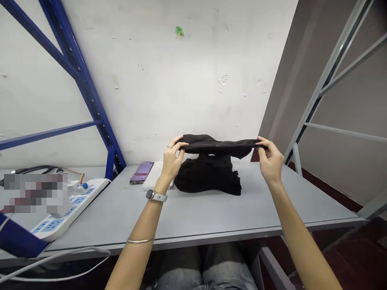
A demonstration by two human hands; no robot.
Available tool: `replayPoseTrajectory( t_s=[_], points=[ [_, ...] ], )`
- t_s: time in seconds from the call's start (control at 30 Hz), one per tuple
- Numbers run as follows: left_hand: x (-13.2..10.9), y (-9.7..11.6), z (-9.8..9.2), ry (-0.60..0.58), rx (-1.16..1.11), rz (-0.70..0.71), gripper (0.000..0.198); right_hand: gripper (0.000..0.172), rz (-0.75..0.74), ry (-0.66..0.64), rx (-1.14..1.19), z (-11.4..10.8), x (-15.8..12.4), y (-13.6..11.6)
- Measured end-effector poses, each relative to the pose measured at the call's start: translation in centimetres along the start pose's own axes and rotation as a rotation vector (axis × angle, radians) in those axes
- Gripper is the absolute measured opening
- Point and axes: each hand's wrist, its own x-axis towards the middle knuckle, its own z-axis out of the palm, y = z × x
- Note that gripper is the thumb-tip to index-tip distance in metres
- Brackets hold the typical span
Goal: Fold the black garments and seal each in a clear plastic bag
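My left hand (172, 159) and my right hand (269, 159) pinch opposite ends of a black cloth garment (217, 146), holding it stretched flat in the air above the table. Below it, a heap of black fabric (208, 179) rests on the grey table (287, 201). The held cloth seems to join the heap, but I cannot tell whether they are one piece. A wristwatch (156, 196) is on my left wrist, with a thin metal bangle (140, 240) further up that forearm.
A phone (141, 172) and a white flat item (154, 175) lie left of the fabric, by the wall. A white power strip (69, 209) and cables sit at the table's left end. Blue shelving (81, 88) stands left, a grey metal frame (332, 80) right.
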Motion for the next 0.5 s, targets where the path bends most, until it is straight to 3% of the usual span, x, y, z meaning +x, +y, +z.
replayPoseTrajectory(
  t_s=[0.07,0.13,0.23,0.37,0.5],
  points=[
    [-1.2,-2.0,0.7,-0.111,0.009,-0.034,0.029,0.022,0.062,-0.151,-0.073,0.3,-1.7,2.0],
    [-3.4,-4.1,1.5,-0.335,0.070,-0.119,0.032,0.030,0.159,-0.414,-0.192,0.5,-4.1,4.3],
    [-6.6,-6.3,2.2,-0.446,0.115,-0.149,0.034,0.036,0.212,-0.553,-0.263,0.6,-7.2,7.0],
    [-7.6,-6.0,2.5,-0.448,0.180,-0.142,0.035,0.037,0.216,-0.565,-0.347,1.3,-8.7,7.9],
    [-6.2,-4.5,4.5,-0.503,0.221,-0.100,0.033,0.041,0.159,-0.703,-0.390,4.8,-8.6,7.6]
  ],
)
